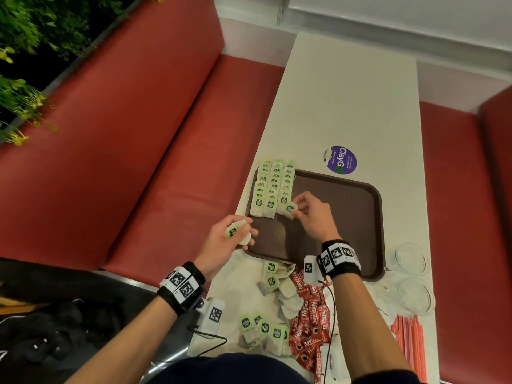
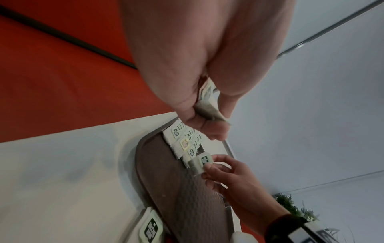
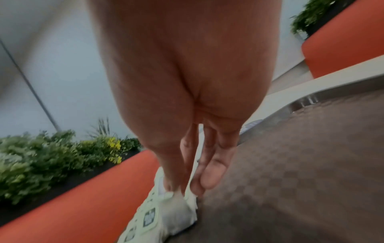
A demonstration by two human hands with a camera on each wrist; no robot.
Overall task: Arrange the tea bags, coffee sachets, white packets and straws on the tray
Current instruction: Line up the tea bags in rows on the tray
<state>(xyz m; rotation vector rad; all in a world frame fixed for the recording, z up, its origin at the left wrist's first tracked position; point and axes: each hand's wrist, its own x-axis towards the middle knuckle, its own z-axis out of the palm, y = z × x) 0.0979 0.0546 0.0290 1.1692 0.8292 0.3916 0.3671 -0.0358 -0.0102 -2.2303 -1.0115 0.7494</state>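
Note:
A brown tray (image 1: pixel 357 217) lies on the white table. Three overlapping rows of green-labelled tea bags (image 1: pixel 273 187) fill its left side. My right hand (image 1: pixel 310 214) pinches one tea bag (image 1: pixel 290 209) at the near end of the rightmost row; the same tea bag (image 2: pixel 200 162) shows in the left wrist view. My left hand (image 1: pixel 230 239) hovers at the tray's left near corner and holds a small bunch of tea bags (image 1: pixel 239 231). Loose tea bags (image 1: pixel 266 325), red coffee sachets (image 1: pixel 307 317), white packets (image 1: pixel 329 356) and pink straws (image 1: pixel 410 339) lie on the table in front of me.
Two clear glass dishes (image 1: pixel 412 275) stand right of the tray's near corner. A purple round sticker (image 1: pixel 340 159) lies beyond the tray. Red bench seats (image 1: pixel 138 134) flank the table, with plants (image 1: pixel 25 51) behind the left one. A black cable (image 1: pixel 331 314) crosses the sachets.

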